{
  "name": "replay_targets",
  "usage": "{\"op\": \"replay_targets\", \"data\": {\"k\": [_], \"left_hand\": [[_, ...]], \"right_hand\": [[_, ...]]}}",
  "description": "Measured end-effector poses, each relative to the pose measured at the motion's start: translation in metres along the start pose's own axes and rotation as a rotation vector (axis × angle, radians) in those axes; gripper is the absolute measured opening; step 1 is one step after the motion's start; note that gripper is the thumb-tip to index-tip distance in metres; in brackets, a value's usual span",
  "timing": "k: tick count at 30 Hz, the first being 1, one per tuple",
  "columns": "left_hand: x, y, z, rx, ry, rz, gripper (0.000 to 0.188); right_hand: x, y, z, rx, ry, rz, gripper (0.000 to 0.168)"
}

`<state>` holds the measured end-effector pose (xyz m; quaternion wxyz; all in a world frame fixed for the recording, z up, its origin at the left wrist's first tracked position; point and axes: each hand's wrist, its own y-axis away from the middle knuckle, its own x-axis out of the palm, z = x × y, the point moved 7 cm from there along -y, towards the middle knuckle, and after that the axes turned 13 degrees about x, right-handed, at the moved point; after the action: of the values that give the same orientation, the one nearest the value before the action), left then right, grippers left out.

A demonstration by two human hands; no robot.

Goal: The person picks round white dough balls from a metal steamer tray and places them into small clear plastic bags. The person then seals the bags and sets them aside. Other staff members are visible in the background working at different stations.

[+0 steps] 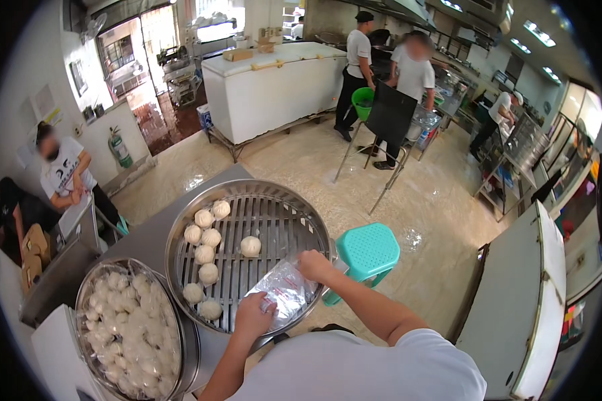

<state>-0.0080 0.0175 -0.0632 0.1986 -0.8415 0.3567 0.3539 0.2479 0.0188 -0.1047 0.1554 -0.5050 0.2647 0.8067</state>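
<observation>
A clear plastic bag (284, 289) with red printing lies across the lower right of a round metal steamer tray (276, 205). My left hand (254, 313) grips the bag's near left end, and my right hand (315, 266) pinches its far right end. Whatever the bag holds cannot be made out. Several pale steamed buns (208, 273) sit along the left side of the slatted tray. One more bun (251, 246) rests alone near the middle, just beyond the bag.
To the left, a second round steamer (186, 346) holds many plastic-wrapped buns (130, 336). A turquoise plastic stool (368, 250) stands right of the steel table (150, 235). Beyond are a white chest freezer (276, 95), a black board on a metal stand (391, 110) and several co-workers.
</observation>
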Motion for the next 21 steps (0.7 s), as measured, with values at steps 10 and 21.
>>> {"op": "replay_targets", "data": {"k": [10, 21], "left_hand": [[0.08, -0.022, 0.001, 0.219, -0.383, 0.5, 0.068], [0.022, -0.036, -0.065, 0.078, 0.656, -0.292, 0.026]], "right_hand": [[-0.095, 0.028, -0.02, -0.027, -0.361, -0.577, 0.02], [-0.067, 0.071, -0.006, -0.129, -0.818, -0.165, 0.04]]}}
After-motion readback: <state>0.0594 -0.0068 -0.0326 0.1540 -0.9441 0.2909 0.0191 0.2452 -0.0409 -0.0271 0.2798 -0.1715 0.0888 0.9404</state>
